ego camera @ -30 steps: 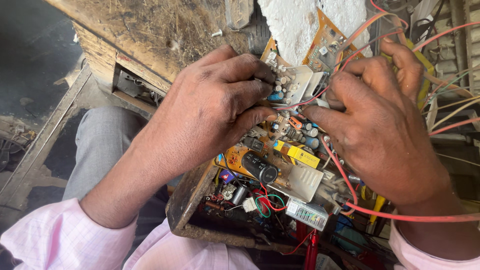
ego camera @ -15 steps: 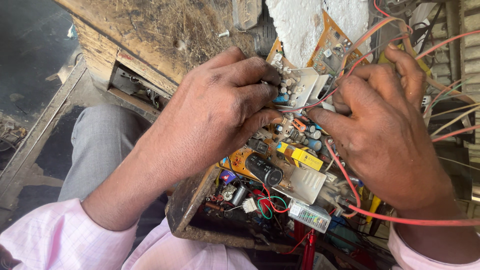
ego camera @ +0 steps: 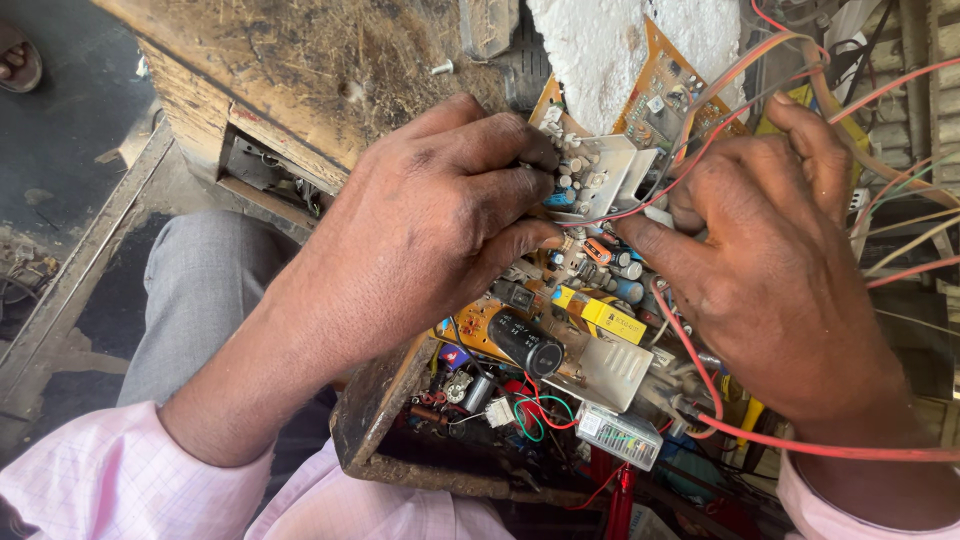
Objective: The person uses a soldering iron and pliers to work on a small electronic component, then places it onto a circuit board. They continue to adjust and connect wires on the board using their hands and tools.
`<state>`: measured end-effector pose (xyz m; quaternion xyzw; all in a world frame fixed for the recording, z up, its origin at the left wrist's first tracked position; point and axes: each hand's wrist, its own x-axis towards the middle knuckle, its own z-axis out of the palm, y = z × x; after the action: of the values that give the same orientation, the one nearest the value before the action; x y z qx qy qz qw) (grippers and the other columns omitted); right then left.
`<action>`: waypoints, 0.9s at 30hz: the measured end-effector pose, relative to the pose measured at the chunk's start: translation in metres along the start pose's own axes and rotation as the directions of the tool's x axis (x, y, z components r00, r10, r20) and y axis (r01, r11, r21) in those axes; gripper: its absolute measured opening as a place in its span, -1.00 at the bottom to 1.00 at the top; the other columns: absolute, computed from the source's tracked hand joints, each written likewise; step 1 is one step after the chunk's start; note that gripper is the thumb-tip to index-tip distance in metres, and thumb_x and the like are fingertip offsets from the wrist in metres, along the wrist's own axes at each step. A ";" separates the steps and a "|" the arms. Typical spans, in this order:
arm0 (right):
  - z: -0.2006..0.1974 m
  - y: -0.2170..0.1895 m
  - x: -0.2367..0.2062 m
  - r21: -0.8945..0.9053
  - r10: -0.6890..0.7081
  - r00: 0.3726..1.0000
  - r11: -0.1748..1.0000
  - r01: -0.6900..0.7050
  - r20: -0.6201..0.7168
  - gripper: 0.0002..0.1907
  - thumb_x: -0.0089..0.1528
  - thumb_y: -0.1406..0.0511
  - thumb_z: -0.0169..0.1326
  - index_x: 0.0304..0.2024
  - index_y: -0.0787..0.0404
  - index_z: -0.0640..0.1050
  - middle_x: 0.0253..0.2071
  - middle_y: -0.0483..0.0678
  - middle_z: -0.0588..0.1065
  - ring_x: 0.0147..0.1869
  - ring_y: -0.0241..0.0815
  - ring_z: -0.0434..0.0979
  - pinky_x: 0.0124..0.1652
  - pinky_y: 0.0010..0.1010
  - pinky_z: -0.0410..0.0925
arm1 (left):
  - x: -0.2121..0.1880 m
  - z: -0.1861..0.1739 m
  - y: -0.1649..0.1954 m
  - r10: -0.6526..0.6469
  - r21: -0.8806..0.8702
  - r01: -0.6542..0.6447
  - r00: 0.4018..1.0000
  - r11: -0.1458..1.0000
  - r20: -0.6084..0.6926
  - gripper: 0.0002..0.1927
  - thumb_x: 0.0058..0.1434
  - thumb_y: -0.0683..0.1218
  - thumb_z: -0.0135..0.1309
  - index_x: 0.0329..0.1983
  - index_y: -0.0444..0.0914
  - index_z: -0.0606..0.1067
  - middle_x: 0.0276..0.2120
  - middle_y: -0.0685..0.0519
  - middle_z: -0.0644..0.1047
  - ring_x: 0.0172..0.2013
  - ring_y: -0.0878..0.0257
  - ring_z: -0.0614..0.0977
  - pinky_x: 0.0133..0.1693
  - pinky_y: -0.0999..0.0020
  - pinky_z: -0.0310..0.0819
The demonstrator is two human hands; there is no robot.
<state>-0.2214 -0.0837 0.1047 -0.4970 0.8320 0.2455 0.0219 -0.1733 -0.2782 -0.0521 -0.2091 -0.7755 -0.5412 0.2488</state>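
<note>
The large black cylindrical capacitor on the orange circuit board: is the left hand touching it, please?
Apart. The head view shows the black cylindrical capacitor lying below the left hand, with orange circuit board visible between them.

A white foam block [ego camera: 600, 50] sits behind a dusty wooden cabinet [ego camera: 300, 70].
</note>
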 end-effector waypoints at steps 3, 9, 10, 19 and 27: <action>0.001 0.002 -0.002 -0.009 -0.004 1.000 1.000 0.004 -0.006 -0.77 0.13 0.38 0.23 -0.18 0.06 0.74 -0.32 -0.05 0.40 0.07 -0.01 0.44 0.36 0.12 0.12 | 0.001 0.001 0.000 0.000 -0.007 0.000 1.000 1.000 -0.009 -0.72 0.17 -0.08 0.33 -0.13 -0.33 0.62 -0.08 -0.05 0.55 -0.04 -0.04 0.54 -0.03 0.11 0.49; 0.002 0.004 -0.003 0.026 0.003 1.000 1.000 -0.003 -0.007 -0.76 0.13 0.38 0.23 -0.17 0.04 0.75 -0.31 -0.03 0.39 0.06 -0.01 0.45 0.37 0.14 0.14 | 0.001 0.001 0.001 0.003 -0.010 -0.003 1.000 1.000 -0.004 -0.72 0.19 -0.09 0.32 -0.10 -0.34 0.62 -0.05 -0.03 0.56 -0.02 -0.03 0.55 -0.02 0.11 0.50; 0.002 0.004 -0.003 0.030 0.004 1.000 1.000 -0.003 -0.007 -0.76 0.13 0.38 0.23 -0.17 0.04 0.75 -0.31 -0.03 0.39 0.06 -0.01 0.45 0.37 0.14 0.14 | 0.001 0.001 0.001 0.004 -0.009 -0.004 1.000 1.000 -0.005 -0.72 0.20 -0.09 0.32 -0.10 -0.34 0.62 -0.05 -0.03 0.56 -0.02 -0.03 0.55 -0.01 0.11 0.50; 0.001 0.003 -0.003 -0.002 -0.043 0.998 0.999 0.043 -0.040 -0.82 0.13 0.36 0.25 -0.21 0.13 0.73 -0.27 0.00 0.39 0.09 0.05 0.42 0.32 0.13 0.18 | 0.002 0.002 0.001 0.002 -0.024 -0.002 1.000 1.000 0.000 -0.71 0.21 -0.08 0.32 -0.09 -0.34 0.62 -0.04 -0.02 0.56 -0.01 -0.03 0.55 0.00 0.12 0.49; -0.001 0.006 -0.001 0.083 -0.035 0.999 0.996 0.038 -0.027 -0.77 0.09 0.37 0.22 -0.20 0.11 0.73 -0.27 0.01 0.37 0.09 0.06 0.41 0.35 0.14 0.16 | 0.002 0.000 0.001 0.003 -0.046 -0.003 1.000 0.999 -0.001 -0.73 0.20 -0.11 0.31 -0.10 -0.34 0.62 -0.04 -0.03 0.56 -0.03 -0.03 0.55 0.00 0.11 0.49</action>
<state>-0.2255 -0.0808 0.1078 -0.5139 0.8325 0.2039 0.0366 -0.1737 -0.2778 -0.0502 -0.2155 -0.7625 -0.5587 0.2450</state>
